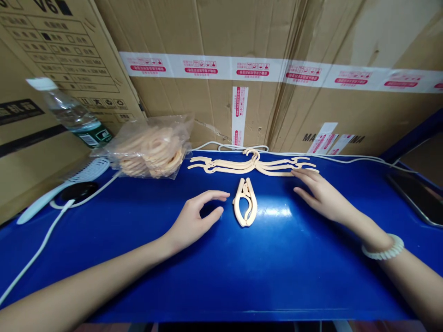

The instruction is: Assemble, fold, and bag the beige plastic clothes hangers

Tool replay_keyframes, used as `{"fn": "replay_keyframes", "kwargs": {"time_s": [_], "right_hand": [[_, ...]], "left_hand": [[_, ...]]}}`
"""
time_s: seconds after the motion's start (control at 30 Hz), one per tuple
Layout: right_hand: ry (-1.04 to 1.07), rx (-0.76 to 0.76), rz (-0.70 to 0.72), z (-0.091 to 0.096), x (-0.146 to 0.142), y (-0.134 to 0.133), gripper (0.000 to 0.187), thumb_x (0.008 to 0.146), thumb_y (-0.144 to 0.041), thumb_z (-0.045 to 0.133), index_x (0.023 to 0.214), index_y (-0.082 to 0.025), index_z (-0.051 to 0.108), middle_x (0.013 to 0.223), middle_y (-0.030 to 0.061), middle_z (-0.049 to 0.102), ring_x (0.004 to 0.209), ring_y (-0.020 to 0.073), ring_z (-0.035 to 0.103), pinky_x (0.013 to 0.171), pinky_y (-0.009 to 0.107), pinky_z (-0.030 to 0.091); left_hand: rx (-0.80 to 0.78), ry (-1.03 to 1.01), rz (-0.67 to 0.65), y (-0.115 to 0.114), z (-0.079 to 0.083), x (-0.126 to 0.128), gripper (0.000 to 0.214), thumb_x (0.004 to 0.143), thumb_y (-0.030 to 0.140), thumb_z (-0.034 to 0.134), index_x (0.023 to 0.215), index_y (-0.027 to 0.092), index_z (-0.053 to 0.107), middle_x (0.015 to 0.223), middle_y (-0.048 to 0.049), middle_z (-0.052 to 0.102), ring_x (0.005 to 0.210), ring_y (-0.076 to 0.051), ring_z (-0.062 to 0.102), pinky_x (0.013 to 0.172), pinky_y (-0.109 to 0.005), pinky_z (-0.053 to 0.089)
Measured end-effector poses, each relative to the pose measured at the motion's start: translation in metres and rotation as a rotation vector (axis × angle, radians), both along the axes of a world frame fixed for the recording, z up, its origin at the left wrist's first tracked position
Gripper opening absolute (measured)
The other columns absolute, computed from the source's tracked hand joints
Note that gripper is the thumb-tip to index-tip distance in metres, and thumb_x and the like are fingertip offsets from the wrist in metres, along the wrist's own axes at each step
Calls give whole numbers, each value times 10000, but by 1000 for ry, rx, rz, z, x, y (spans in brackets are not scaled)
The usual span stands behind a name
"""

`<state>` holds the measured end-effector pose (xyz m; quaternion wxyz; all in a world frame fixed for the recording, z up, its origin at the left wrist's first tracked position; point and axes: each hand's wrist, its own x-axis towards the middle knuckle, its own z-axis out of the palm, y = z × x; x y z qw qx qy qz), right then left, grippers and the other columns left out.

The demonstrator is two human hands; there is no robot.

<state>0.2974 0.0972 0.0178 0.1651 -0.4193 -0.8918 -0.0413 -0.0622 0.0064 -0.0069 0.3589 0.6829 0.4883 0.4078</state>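
A folded cream-coloured clothes hanger point(255, 210) lies on the blue table between my hands. My left hand point(194, 216) is just left of it, thumb and fingers apart with nothing between them. Behind it, several unfolded hangers point(231, 166) of the same kind lie stacked, hooks pointing to the back. My right hand point(320, 196) is at the right end of that stack, fingers spread, fingertips at or very near a hanger arm; I cannot tell whether they touch. A clear plastic bag point(148, 147) holds more folded hangers at the back left.
A water bottle point(74, 113), a pale hairbrush point(62, 189) and a black round object point(80, 191) with a white cable point(44, 249) stand or lie at the left. Large cardboard boxes point(207, 27) wall off the back. A dark phone-like device point(417, 196) lies at the right on the blue table point(221, 281).
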Motion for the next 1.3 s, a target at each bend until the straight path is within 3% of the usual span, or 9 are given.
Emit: {"fn": "replay_keyframes", "kwargs": {"time_s": [0.3,0.63,0.87,1.07,1.17,1.3], "right_hand": [[1,11,13,-17,9,18,478,1018,-319,423,1441,-100,467,1445,221,517,1357,339,486,1118,555,418],[107,17,58,-15,10,20,257,982,-286,498,1144,-189,674,1120,141,681,1050,303,626,916,496,525],[165,-6,56,-8,4,13,162,976,-302,506,932,-204,627,930,101,656,879,253,605,774,398,512],[251,-85,-45,2,2,5,166,954,-367,544,924,-210,591,811,43,647,664,182,593,604,305,469],[316,-87,-45,11,4,1,181,946,-393,558,915,-215,580,798,34,659,650,174,606,608,296,479],[405,-34,-71,24,7,-4,218,928,-426,587,936,-208,590,852,62,692,704,196,650,644,313,514]], "left_hand": [[-7,-1,-17,0,0,-1,298,895,260,584,1176,230,680,1218,-60,703,1164,-250,643,1049,-447,487],[-13,-6,-29,1,-1,-1,296,877,258,572,1148,213,683,1204,-62,706,1156,-244,639,1067,-450,462],[-49,-84,-14,1,0,-1,295,876,292,573,1134,200,683,1167,-74,711,1142,-250,645,1065,-457,464],[-109,-214,-12,4,2,1,306,852,309,616,1128,185,658,1194,-95,699,1125,-248,650,1075,-464,465],[-135,-311,21,6,1,1,389,822,311,662,1188,191,608,1246,-108,673,1110,-251,654,1069,-476,471],[-169,-472,146,9,-2,1,587,811,289,690,1350,225,468,1441,-135,528,1167,-268,635,1076,-501,462]]}}
